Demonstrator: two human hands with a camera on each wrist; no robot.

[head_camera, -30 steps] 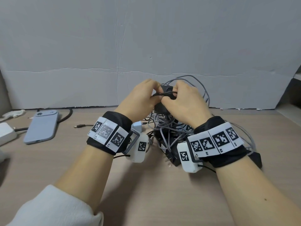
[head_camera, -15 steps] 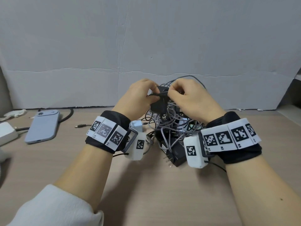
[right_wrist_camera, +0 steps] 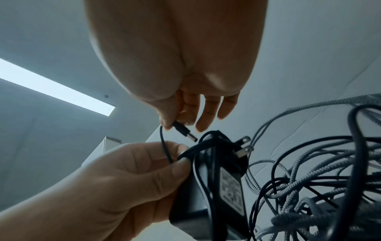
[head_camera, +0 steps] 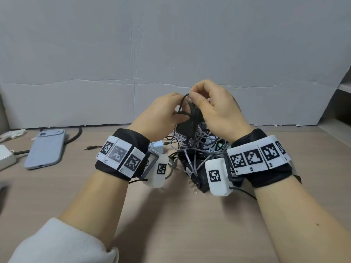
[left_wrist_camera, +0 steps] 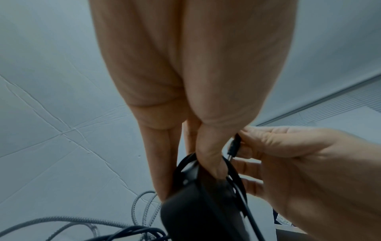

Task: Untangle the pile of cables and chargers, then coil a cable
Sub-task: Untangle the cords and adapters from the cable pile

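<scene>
A tangled pile of grey braided and black cables [head_camera: 193, 147] lies mid-table with chargers in it. My left hand [head_camera: 163, 114] grips a black wall adapter [head_camera: 187, 126] [right_wrist_camera: 214, 184] lifted above the pile, thumb and fingers round its body and wrapped thin black cord [right_wrist_camera: 164, 146]. My right hand [head_camera: 212, 107] pinches that cord's barrel plug [right_wrist_camera: 183, 130] [left_wrist_camera: 234, 145] between thumb and forefinger, just above the adapter's two metal prongs [right_wrist_camera: 244, 146]. Another black charger [head_camera: 197, 177] lies flat under the pile.
A light-blue phone [head_camera: 45, 149] lies at the left, with a white box [head_camera: 5, 158] at the table's left edge and a loose black plug tip [head_camera: 91, 148] nearby. A small white charger [head_camera: 157, 147] sits beside my left wrist. A grey wall [head_camera: 171, 54] stands close behind.
Both hands have risen with the black adapter. My right hand has moved up and pulled the cord's barrel plug free above the adapter.
</scene>
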